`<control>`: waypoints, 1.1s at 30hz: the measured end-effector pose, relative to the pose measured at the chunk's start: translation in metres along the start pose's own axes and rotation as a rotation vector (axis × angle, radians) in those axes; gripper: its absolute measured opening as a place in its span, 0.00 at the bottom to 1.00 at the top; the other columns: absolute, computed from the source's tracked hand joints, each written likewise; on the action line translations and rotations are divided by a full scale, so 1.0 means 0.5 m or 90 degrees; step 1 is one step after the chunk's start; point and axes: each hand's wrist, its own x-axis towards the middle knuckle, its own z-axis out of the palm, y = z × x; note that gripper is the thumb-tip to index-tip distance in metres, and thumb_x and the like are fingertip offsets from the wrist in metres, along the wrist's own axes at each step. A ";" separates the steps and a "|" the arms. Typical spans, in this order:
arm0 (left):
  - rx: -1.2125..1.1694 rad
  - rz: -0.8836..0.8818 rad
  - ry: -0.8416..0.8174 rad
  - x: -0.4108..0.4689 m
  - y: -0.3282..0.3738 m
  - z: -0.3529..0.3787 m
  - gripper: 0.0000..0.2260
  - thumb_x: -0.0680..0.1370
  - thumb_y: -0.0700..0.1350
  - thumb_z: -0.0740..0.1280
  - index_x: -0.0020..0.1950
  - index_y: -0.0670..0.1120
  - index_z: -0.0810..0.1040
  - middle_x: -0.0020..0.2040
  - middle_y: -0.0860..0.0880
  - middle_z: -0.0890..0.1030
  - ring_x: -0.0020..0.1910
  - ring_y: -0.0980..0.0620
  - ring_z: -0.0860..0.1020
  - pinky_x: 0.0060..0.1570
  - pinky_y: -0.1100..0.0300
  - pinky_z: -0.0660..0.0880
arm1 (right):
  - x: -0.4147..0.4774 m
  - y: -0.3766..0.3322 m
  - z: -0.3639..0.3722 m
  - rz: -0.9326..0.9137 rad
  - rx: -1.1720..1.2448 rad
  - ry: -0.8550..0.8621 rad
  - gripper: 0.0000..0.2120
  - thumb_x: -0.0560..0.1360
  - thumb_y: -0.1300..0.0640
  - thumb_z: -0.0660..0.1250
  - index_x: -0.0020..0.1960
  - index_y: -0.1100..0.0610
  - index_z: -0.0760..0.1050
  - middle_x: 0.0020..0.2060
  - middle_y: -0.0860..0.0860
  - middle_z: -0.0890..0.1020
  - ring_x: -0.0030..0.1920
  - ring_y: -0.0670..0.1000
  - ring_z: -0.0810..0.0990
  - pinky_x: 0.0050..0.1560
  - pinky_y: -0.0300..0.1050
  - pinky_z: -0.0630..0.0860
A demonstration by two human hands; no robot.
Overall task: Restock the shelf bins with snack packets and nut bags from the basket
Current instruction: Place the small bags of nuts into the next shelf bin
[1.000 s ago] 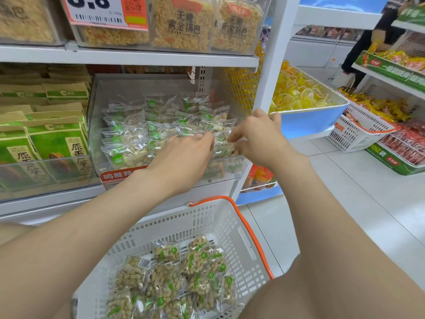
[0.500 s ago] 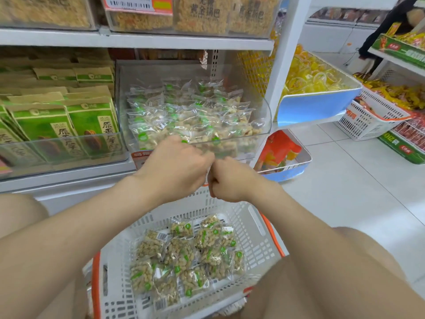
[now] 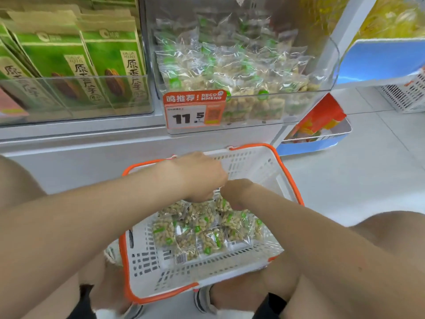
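Near you, small clear nut packets with green labels (image 3: 202,233) lie piled in the white plastic basket with the orange rim (image 3: 147,263). Your left hand (image 3: 197,178) and right hand (image 3: 236,194) sit close together over the far edge of the pile, fingers turned down and hidden, so I cannot tell if they hold any. The clear plastic shelf bin (image 3: 333,61) waits farther off, straight above.
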 end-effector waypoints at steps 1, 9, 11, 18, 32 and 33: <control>0.010 -0.008 -0.017 0.006 0.000 0.004 0.07 0.81 0.43 0.64 0.56 0.47 0.80 0.39 0.50 0.72 0.38 0.45 0.76 0.38 0.52 0.76 | 0.013 -0.005 0.012 -0.009 -0.023 -0.006 0.15 0.81 0.63 0.63 0.68 0.60 0.74 0.67 0.55 0.76 0.62 0.56 0.80 0.58 0.52 0.80; -0.030 -0.069 -0.106 0.027 -0.012 0.013 0.04 0.83 0.42 0.65 0.57 0.47 0.77 0.39 0.49 0.69 0.33 0.51 0.71 0.27 0.56 0.64 | 0.086 -0.011 0.080 0.027 -0.025 0.030 0.22 0.81 0.59 0.65 0.74 0.57 0.69 0.66 0.53 0.78 0.62 0.57 0.81 0.59 0.55 0.79; -0.037 -0.073 -0.116 0.031 -0.014 0.007 0.02 0.83 0.41 0.65 0.54 0.47 0.75 0.40 0.49 0.70 0.33 0.51 0.72 0.27 0.56 0.65 | 0.103 0.001 0.081 0.052 0.050 0.036 0.25 0.80 0.56 0.67 0.75 0.56 0.67 0.68 0.53 0.77 0.64 0.57 0.80 0.62 0.56 0.78; -0.065 -0.075 -0.121 0.038 -0.017 0.000 0.01 0.84 0.41 0.64 0.54 0.47 0.74 0.40 0.49 0.67 0.33 0.50 0.71 0.28 0.55 0.64 | 0.129 0.022 0.138 0.127 0.318 -0.011 0.42 0.78 0.46 0.70 0.83 0.45 0.48 0.68 0.58 0.76 0.63 0.63 0.78 0.61 0.62 0.78; -0.087 -0.121 -0.187 0.021 -0.012 -0.019 0.12 0.79 0.32 0.66 0.43 0.46 0.68 0.40 0.49 0.68 0.33 0.51 0.69 0.29 0.57 0.66 | 0.114 -0.003 0.051 0.024 0.325 0.020 0.07 0.73 0.58 0.71 0.44 0.61 0.75 0.39 0.53 0.77 0.36 0.53 0.74 0.36 0.46 0.75; -0.095 -0.134 -0.197 0.016 -0.014 -0.021 0.13 0.80 0.32 0.66 0.42 0.46 0.67 0.41 0.49 0.68 0.33 0.51 0.69 0.29 0.57 0.66 | 0.102 0.000 0.037 0.018 0.336 0.037 0.05 0.73 0.60 0.70 0.44 0.63 0.77 0.38 0.54 0.78 0.36 0.53 0.74 0.35 0.46 0.74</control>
